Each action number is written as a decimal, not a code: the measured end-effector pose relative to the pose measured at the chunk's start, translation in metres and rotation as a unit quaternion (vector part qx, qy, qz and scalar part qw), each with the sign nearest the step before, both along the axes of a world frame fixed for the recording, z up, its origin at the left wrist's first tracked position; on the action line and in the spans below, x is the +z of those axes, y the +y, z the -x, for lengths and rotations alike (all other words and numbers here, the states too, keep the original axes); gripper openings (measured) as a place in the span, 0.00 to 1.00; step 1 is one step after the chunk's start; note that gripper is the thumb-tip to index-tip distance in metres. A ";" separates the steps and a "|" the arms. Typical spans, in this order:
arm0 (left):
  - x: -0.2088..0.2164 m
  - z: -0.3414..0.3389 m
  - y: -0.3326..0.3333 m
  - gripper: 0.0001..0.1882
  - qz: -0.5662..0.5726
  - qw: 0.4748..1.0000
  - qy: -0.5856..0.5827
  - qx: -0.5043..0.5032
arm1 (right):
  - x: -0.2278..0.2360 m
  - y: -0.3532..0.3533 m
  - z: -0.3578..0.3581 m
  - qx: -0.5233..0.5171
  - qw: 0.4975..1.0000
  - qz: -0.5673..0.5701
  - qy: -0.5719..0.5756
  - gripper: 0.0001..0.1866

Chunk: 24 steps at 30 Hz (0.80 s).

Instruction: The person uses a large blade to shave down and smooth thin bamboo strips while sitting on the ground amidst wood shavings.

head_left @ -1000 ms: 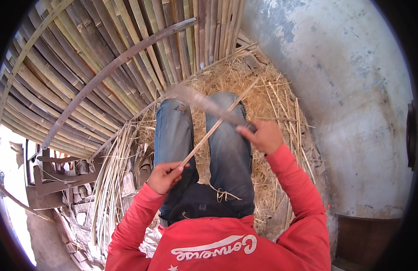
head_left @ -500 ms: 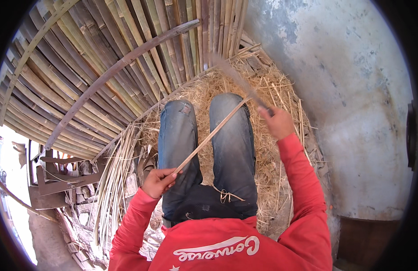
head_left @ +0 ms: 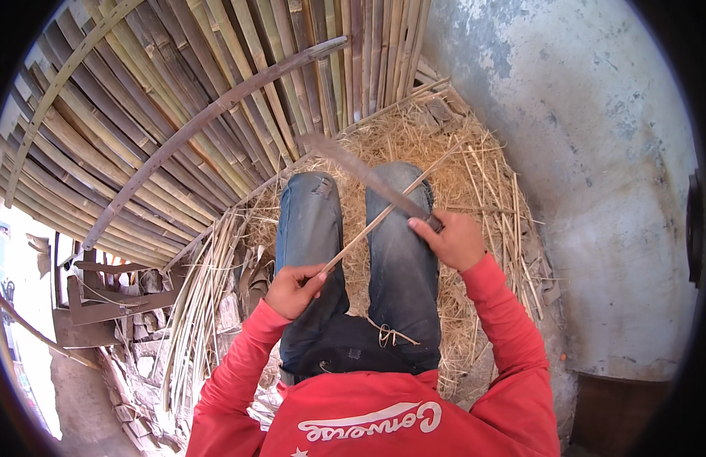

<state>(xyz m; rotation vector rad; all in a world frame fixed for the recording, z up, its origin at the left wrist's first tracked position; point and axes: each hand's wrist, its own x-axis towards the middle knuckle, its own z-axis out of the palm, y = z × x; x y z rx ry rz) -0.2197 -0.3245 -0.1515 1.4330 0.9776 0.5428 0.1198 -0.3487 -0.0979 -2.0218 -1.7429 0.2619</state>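
A thin bamboo strip slants up and to the right across my thighs, its near end pinched in my left hand. My right hand is closed round the handle of a long knife, whose dull brown blade points to the upper left. Over my right knee the blade crosses the strip and appears to lie against it. The blade's far tip is a little blurred. A small loop of thin fibre lies on my lap.
Pale shavings cover the ground around my knees. A bundle of thin bamboo strips leans at the left. Bamboo slats with a curved crossbar stand ahead. A grey plastered wall rises at the right, with loose strips beside it.
The knife has come back toward me and swung leftward, now crossing the strip farther down. My left hand has moved slightly right and up, still pinching the strip.
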 end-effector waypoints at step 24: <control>0.009 0.060 -0.030 0.15 -0.071 0.992 0.088 0.047 | -0.025 0.019 -0.151 -0.222 0.973 -0.062 0.025 0.37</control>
